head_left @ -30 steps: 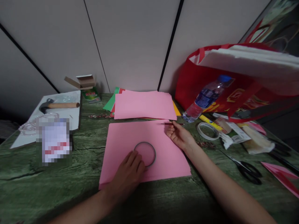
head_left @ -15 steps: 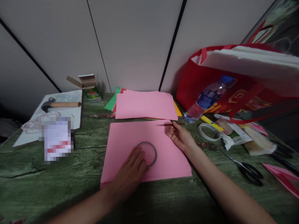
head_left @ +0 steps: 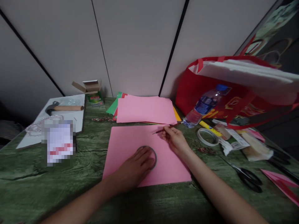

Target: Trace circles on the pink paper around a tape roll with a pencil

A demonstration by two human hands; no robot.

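A sheet of pink paper [head_left: 126, 137] lies on the green wood-patterned table. On it rests a thin dark ring [head_left: 156, 157], partly hidden by my left hand [head_left: 137, 161]. That hand lies palm down across the ring, its fingers extended over the middle and the thumb near the right side. My right hand [head_left: 174, 137] pinches a dark red pencil [head_left: 160, 131] above the paper's upper right part. The pencil's point is aimed left, apart from the ring. Behind the sheet sits a stack of pink paper [head_left: 146, 110] over green, red and yellow sheets.
To the right are a water bottle [head_left: 203, 105], a red bag [head_left: 184, 90], a tape roll [head_left: 198, 137], a yellow tube [head_left: 210, 128] and scissors [head_left: 249, 179]. On the left are a hammer [head_left: 67, 108] on a white board, a small green box [head_left: 95, 98] and a blurred-out packet [head_left: 59, 140].
My left hand has slid right, from the ring's left edge to across its middle. My right hand has come slightly down and left, with the pencil tilted more toward the paper.
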